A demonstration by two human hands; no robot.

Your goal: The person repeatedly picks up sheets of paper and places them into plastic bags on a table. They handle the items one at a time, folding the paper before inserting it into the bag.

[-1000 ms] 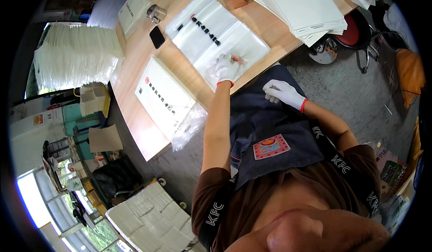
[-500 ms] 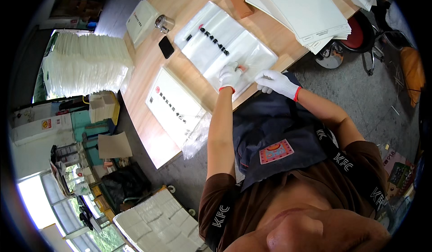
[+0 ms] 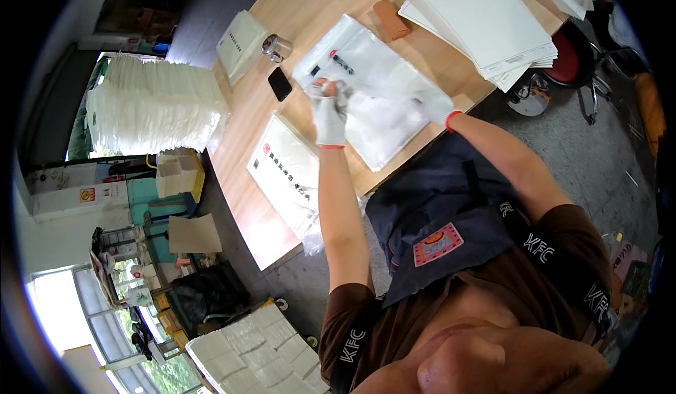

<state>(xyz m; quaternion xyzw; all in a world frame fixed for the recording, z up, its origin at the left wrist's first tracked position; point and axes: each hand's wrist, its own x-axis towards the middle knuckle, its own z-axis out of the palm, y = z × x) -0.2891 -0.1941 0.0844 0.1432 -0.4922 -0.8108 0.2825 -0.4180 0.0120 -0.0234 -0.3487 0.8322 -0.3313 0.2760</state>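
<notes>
The clear, glossy plastic bag sheeting (image 3: 380, 123) lies flat on the pale wooden table (image 3: 331, 3), black print showing near its 11 o'clock corner. Taking that sheeting as the dial's centre, the left hand (image 3: 329, 112), in a white knit glove with a red cuff, has shifted from the near edge to between 8 and 9 o'clock. Its fingers are bunched together at the edge; whether film is pinched between them cannot be told. The right hand (image 3: 436, 109), gloved alike, has come from beside the table edge onto the 3 o'clock side; blur and glare hide whether its fingers are closed. More of the print is now veiled by cloudy film, so the work seems to have become two-handed, probably on the upper layer. A black phone (image 3: 279, 84) lies at 9 o'clock, a stack of white printed sheets (image 3: 282, 165) near 8.
</notes>
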